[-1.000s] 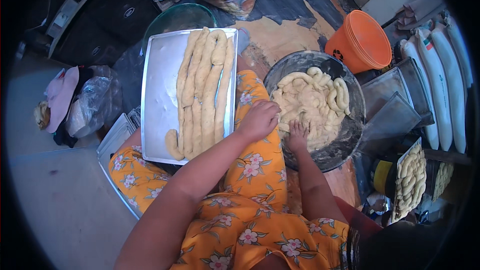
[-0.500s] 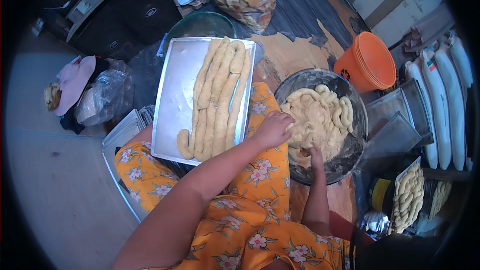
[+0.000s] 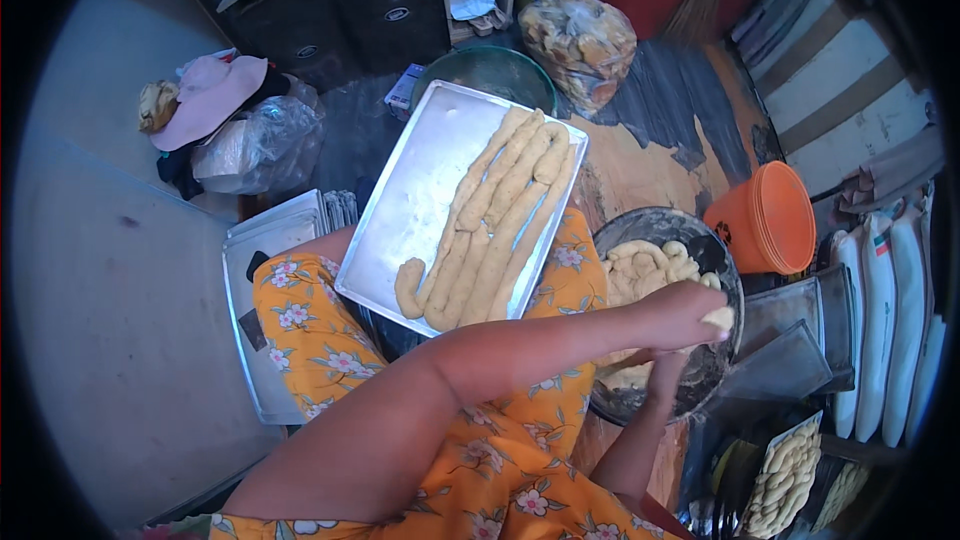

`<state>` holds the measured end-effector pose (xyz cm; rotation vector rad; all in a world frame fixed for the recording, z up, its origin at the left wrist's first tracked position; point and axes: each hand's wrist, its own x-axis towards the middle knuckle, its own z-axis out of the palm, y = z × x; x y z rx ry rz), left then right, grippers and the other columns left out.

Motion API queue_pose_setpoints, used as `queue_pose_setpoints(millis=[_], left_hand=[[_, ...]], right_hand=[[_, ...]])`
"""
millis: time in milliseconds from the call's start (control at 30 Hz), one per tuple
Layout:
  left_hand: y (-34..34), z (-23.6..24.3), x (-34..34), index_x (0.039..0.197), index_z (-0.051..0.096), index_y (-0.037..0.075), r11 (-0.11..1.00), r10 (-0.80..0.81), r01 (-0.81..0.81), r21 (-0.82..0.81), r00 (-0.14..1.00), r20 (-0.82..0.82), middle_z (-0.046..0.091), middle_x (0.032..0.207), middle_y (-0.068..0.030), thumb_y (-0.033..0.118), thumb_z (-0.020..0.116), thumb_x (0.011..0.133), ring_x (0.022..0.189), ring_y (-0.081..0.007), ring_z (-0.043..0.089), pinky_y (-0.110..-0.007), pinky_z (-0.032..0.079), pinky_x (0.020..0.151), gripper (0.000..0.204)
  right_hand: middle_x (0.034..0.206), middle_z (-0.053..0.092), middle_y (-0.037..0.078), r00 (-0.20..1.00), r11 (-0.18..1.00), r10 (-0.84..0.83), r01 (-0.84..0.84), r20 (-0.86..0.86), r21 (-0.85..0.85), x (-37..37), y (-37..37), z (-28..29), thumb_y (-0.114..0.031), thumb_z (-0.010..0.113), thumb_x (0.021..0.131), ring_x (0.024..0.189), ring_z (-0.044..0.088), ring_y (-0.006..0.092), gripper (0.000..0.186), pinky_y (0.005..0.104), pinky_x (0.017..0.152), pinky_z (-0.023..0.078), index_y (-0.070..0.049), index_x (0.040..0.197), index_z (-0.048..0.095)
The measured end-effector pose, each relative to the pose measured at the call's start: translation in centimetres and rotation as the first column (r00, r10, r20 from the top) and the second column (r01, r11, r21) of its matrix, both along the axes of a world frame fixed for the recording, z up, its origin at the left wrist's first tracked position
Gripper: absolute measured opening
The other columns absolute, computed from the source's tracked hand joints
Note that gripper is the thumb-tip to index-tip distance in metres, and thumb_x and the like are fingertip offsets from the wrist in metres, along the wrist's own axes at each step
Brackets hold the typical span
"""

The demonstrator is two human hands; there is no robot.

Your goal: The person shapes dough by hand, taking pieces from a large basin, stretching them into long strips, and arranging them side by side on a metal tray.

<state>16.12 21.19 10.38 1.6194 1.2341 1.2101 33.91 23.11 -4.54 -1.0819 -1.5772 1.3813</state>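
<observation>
Since a moment earlier, the left hand [image 3: 683,316] has moved from the left side of the dark basin [image 3: 716,256] across to its right side, its fingers closed around a piece of dough [image 3: 718,318]. From where I stand, the right hand [image 3: 668,366] is partly hidden just beside it, and I cannot tell its grip. The dough mass [image 3: 632,280] lies in the basin; dough ropes [image 3: 512,190] rest side by side on the metal tray [image 3: 412,185]

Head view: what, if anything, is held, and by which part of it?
The left hand grips dough just behind a bit that sticks out; the rest is hidden. Whether the right hand also holds it cannot be told.
</observation>
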Motion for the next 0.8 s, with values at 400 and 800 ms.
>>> queue_pose_setpoints(millis=[400,800], left_hand=[[-13.9,5.7,-13.7,0.106,0.049,0.006,0.889,0.438,-0.313,-0.335,0.359,0.824,0.051,0.069,-0.0002,0.018,0.060,0.091,0.057,-0.0093,0.052,-0.024,0.045,0.051,0.022],[-25.3,-2.1,-23.1,0.109,0.044,0.010,0.775,0.584,-0.410,-0.480,0.177,0.792,0.053,0.081,-0.0050,0.011,0.057,0.091,0.060,-0.0119,0.052,-0.025,0.043,0.048,0.023]], right_hand=[[0.085,0.060,0.003,0.930,0.932,0.336,-0.305,0.148,-0.193,-2.3,6.7,-1.4,-0.011,0.069,0.076,0.075,0.058,0.0110,0.034,0.0250,0.064,0.046,-0.005,0.108,0.056],[0.124,0.050,0.021,0.400,0.550,0.564,-0.835,-0.722,-0.033,-23.1,0.6,16.5,-0.013,0.082,0.067,0.058,0.058,0.0141,0.111,0.0226,0.042,0.049,-0.012,0.150,0.008]])
